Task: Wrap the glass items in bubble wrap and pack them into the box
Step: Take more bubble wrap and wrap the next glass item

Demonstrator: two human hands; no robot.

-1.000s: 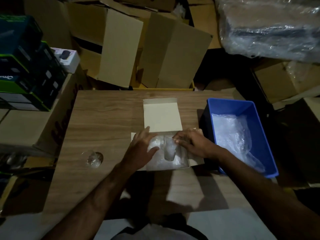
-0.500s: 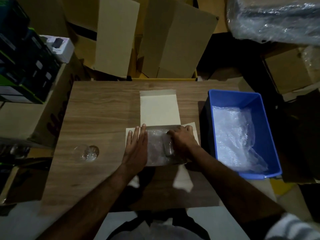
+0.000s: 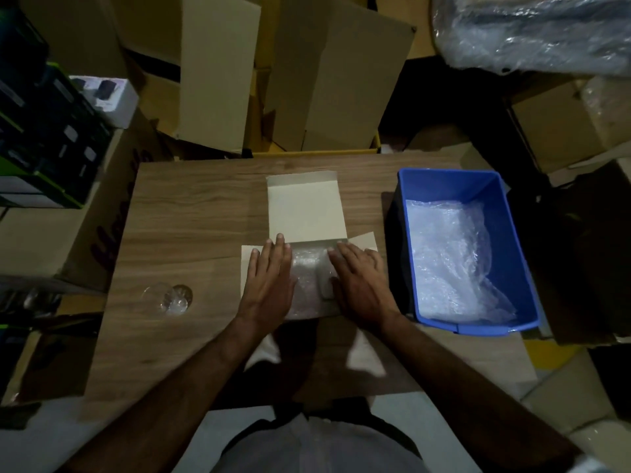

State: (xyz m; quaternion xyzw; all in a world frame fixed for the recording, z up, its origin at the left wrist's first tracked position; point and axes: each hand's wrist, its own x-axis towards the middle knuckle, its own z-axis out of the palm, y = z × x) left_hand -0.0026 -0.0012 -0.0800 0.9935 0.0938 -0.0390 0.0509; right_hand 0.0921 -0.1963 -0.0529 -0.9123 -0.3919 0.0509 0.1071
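Note:
A small white cardboard box (image 3: 304,208) lies open on the wooden table, its lid flap pointing away from me. Bubble wrap (image 3: 307,274) fills the box, with a wrapped glass (image 3: 324,285) lying in it. My left hand (image 3: 271,281) rests flat, fingers spread, on the left side of the box and wrap. My right hand (image 3: 358,285) lies flat on the right side, its fingers against the wrapped glass. A bare clear glass (image 3: 169,298) lies on its side on the table, well left of both hands.
A blue plastic bin (image 3: 444,182) holding loose bubble wrap (image 3: 450,257) stands at the table's right edge. Brown cartons (image 3: 338,87) crowd the far side. Stacked dark retail boxes (image 3: 47,138) sit at the left. A plastic-wrapped bundle (image 3: 532,29) fills the top right.
Both hands went from handling the upright glass in the wrap to lying flat over the box. The glass now lies down among the bubble wrap.

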